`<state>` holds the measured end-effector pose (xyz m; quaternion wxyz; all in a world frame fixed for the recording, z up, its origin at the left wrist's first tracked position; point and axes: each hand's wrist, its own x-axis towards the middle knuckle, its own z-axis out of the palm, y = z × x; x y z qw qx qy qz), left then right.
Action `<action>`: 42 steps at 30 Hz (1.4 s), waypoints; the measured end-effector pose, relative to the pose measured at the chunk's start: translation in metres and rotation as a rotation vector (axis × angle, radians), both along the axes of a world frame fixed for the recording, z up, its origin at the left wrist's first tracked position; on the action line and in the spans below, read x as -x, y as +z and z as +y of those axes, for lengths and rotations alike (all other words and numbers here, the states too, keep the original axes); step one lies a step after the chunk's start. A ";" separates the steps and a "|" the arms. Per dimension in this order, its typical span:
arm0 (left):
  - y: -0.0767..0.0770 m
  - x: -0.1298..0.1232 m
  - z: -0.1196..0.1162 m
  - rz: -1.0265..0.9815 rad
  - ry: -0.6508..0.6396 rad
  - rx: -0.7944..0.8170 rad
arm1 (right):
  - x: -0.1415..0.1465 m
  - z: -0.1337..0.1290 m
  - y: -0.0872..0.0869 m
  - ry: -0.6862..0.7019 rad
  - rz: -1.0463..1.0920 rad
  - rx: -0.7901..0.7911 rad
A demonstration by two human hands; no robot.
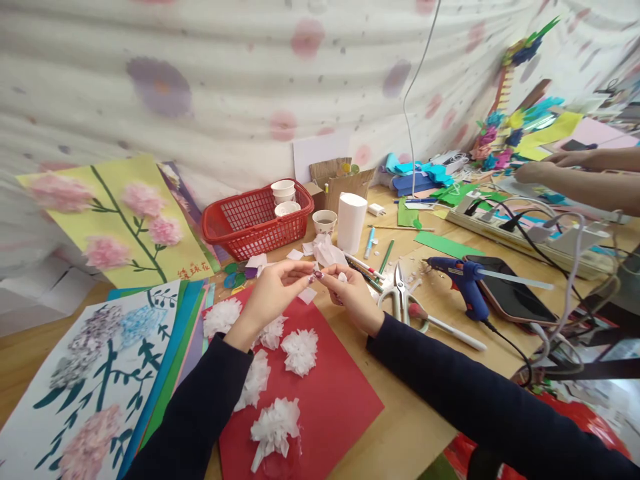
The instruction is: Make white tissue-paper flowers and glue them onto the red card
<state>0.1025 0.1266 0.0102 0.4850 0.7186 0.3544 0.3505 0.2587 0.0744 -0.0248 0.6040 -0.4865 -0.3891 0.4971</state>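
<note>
Above the top edge of a red sheet (345, 400), my left hand (280, 290) and my right hand (353, 297) meet at their fingertips. Both hands are closed in pinches. A small white bit of paper shows at the right fingers, and what lies between the left fingertips is too small to name. Several white crumpled paper flowers (300, 351) lie on the red sheet below my hands. Just beyond my fingers is a loose crumpled tissue (327, 252), with small white paper squares (295, 255) beside it.
A red basket (257, 223) holds paper cups. Right of my hands lie scissors (400, 293), a blue glue gun (463, 277), a black phone (515, 287) and a power strip (525, 233). Flower pictures (117, 220) stand at left. Another person's arms (590, 177) reach in at right.
</note>
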 end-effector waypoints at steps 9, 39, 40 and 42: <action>-0.004 -0.003 0.000 -0.059 0.094 0.057 | 0.000 -0.001 0.001 0.128 0.082 -0.084; 0.005 0.007 0.000 -0.040 -0.093 0.010 | 0.000 -0.002 0.005 0.074 0.047 -0.077; 0.005 0.007 0.000 -0.033 -0.085 0.006 | 0.000 -0.002 0.004 0.072 0.047 -0.078; 0.003 0.008 0.001 -0.014 -0.070 -0.003 | 0.000 -0.002 0.004 0.070 0.049 -0.074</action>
